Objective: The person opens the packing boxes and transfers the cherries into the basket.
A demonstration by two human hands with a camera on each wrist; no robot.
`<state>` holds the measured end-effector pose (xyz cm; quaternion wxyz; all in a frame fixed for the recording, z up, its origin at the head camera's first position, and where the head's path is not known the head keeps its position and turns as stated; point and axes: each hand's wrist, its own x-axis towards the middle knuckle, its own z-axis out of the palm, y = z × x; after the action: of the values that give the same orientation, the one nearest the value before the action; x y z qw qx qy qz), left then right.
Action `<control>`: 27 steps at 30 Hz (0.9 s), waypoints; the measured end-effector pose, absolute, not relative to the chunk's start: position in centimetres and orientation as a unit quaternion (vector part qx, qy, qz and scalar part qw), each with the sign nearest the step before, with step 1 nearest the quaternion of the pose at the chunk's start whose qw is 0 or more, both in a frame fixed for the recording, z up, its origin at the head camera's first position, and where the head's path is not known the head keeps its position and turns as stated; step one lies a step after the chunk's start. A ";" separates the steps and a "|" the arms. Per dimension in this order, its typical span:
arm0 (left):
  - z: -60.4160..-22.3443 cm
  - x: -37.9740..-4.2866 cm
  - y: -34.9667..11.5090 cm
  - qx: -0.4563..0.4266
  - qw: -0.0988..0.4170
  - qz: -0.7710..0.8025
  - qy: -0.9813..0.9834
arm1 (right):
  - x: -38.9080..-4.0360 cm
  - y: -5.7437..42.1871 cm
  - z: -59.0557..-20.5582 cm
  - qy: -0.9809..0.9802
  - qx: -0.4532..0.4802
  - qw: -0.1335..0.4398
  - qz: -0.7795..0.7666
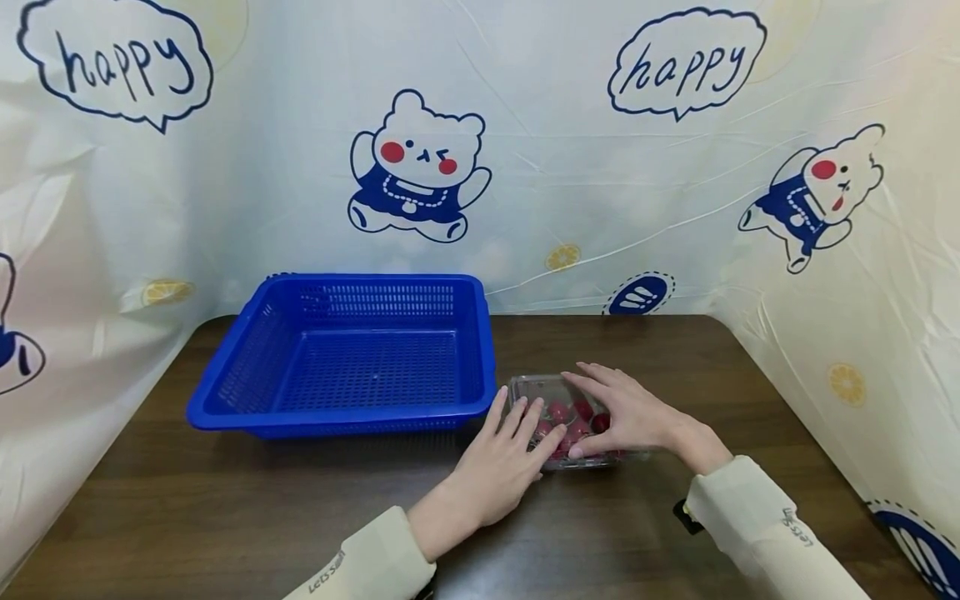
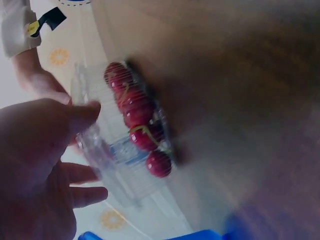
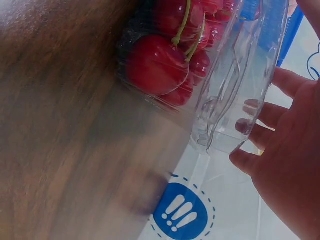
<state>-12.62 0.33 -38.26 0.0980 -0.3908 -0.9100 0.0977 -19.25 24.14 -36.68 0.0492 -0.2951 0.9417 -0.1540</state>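
Observation:
A clear plastic clamshell box point(image 1: 538, 386) of red cherries point(image 1: 558, 412) sits on the table, right of the blue basket. My left hand point(image 1: 498, 467) lies over its near left side, fingers extended and spread. In the left wrist view that thumb is right at the edge of the clear lid point(image 2: 92, 142). From the right, my right hand point(image 1: 633, 412) reaches over the box, thumb low and fingers toward the far side. Fingertips point(image 3: 243, 125) of this hand show through the lid's clear wall in the right wrist view. Green stems point(image 3: 183, 22) lie among the cherries.
A blue perforated plastic basket point(image 1: 341, 421) stands at the back left, its near right corner close to the box. The brown wooden table point(image 1: 600, 533) ends at a hanging printed cloth point(image 1: 540, 208) behind and at both sides.

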 end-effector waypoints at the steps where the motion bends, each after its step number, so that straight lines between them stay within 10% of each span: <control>1: -38.4 -12.6 0.4 -0.391 0.103 0.098 -0.909 | -19.2 24.1 -36.7 0.942 -0.295 0.048 -0.154; 27: -39.3 -13.4 0.4 -0.377 0.049 0.007 -0.925 | -18.8 24.4 -35.9 0.949 -0.285 0.063 -0.118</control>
<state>-13.42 0.37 -39.34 0.0490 -0.3769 -0.9250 0.0067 -18.83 24.36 -35.92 0.0631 -0.2855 0.9489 -0.1184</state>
